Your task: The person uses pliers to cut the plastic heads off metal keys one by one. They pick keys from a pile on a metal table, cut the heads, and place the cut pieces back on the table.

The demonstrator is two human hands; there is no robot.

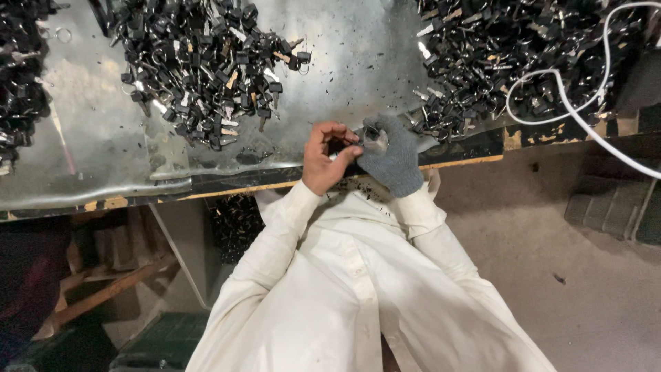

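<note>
Where both hands met at the table (138, 186) edge, the bare left hand (325, 160) and gloved right hand (390, 160) pinched a small dark part (372, 135), mostly hidden; key piles (206, 62) lay at eleven and one o'clock.

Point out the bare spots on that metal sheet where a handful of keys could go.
Bare metal sheet lies between the middle key pile and the right key pile, and at lower left before the edge. Crowded: both piles, the far-left pile, and around the hands.

A metal-topped bench (103, 158) (dented, speckled) carries heaps of black-headed keys (200, 62) and a white cable (585, 117)
</note>
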